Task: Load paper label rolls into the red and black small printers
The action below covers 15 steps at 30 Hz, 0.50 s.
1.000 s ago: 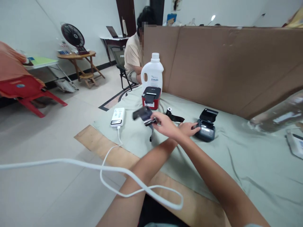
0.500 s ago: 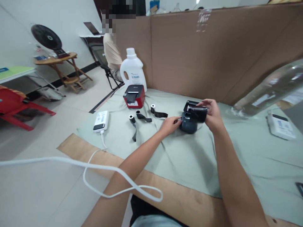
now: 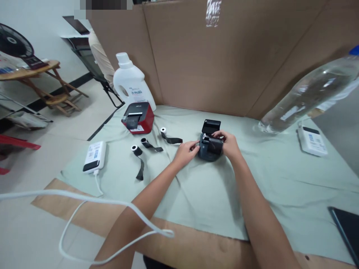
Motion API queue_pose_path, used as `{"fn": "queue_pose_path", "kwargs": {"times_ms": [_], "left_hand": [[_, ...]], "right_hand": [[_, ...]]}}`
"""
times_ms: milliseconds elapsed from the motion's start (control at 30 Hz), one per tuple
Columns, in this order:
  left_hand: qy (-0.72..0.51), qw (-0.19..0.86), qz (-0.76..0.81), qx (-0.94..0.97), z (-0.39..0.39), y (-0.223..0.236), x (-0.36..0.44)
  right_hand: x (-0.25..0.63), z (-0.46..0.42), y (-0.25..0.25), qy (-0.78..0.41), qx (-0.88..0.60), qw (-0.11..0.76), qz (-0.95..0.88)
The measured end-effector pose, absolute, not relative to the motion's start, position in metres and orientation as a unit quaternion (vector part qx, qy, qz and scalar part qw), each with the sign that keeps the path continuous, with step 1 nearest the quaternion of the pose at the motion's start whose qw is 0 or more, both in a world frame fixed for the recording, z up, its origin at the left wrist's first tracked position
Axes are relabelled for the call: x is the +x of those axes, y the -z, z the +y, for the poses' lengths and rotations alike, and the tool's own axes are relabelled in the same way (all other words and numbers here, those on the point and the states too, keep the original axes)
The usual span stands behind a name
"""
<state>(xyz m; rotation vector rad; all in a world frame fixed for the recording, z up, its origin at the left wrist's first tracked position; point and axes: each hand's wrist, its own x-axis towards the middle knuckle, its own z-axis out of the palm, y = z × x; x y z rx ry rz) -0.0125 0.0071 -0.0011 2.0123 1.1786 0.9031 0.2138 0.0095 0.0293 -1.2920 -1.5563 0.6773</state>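
Observation:
A small black label printer with its lid raised sits on the pale green cloth. My right hand pinches a dark label roll at the printer's open bay. My left hand grips the printer's left side, fingers curled. Three small rolls with dark tape trailing lie to the left: one roll, a second roll, a third roll.
A red and black printer and a white jug stand at the back left by the cardboard wall. A white power bank with a cable lies left. A clear bottle, a white device and a dark tablet are right.
My right hand brought the dark roll from the left over to the black printer and lowered it into the open bay. My left hand stayed at the printer. The view swung right.

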Motion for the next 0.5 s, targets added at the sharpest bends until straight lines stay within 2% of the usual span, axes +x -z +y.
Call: {"fn": "queue_pose_path", "kwargs": {"times_ms": [233, 367, 500], "left_hand": [[-0.339, 0.321, 0.447, 0.763, 0.007, 0.0, -0.013], [-0.341, 0.325, 0.446, 0.761, 0.007, 0.0, -0.013], [-0.354, 0.322, 0.432, 0.764, 0.008, 0.004, -0.014]], "right_hand": [[0.212, 0.014, -0.043, -0.12, -0.556, 0.381, -0.729], [0.203, 0.018, -0.037, -0.087, -0.597, 0.314, -0.733], [0.204, 0.017, -0.037, -0.09, -0.632, 0.309, -0.705]]}}
